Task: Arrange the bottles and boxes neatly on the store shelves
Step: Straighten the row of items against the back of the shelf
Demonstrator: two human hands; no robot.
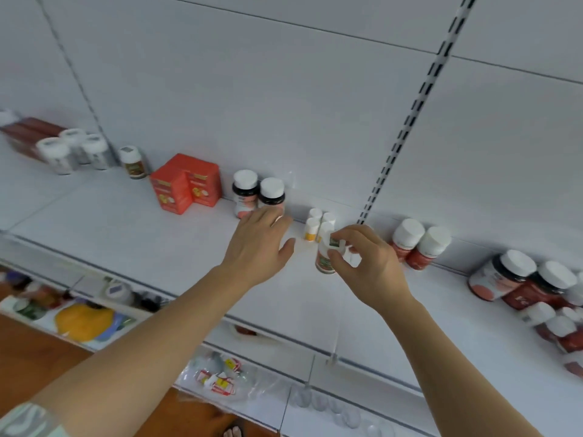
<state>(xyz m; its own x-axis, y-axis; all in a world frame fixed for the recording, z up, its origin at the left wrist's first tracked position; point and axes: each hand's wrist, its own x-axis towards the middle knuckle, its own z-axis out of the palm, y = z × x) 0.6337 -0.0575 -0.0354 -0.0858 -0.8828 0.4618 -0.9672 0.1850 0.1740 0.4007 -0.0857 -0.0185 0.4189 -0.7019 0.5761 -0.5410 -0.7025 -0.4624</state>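
Floor: wood-toned boards (38,357) run beneath you at lower left, with a sandalled foot (234,432) at the bottom edge.
Lower shelf: white tier (258,402) under your arms carries a clear bag of red and yellow packets (217,378); farther left sits a yellow and blue pack (84,320).
Sleeve: pale patterned cuff (28,421) on your left arm shows in the bottom left corner.
Main shelf: white deck (126,234) at arm's reach, where both your hands work.
Left hand: your left hand (257,244) is released, fingers straight and spread, fingertips reaching to the base of two dark bottles with white caps (258,193); whether they touch is unclear.
Right hand: your right hand (367,263) pinches a small white bottle with a green and red label (325,258) between thumb and curled fingers, gripping near its cap; the bottle stands upright on the deck or just above it.
Small bottles: cluster of little white bottles with yellow bands (315,225) stands just behind the held one, near the back panel.
Right group: two red-labelled bottles with white caps (419,244) lean by the back panel; past them a blurred heap of larger bottles (530,285).
Left group: two orange-red boxes (186,184) stand together, then a single brown-labelled bottle (132,162), then three white bottles (72,149) before a dark red box (28,130).
Back panel: white wall (284,89) with a slotted upright (419,99).
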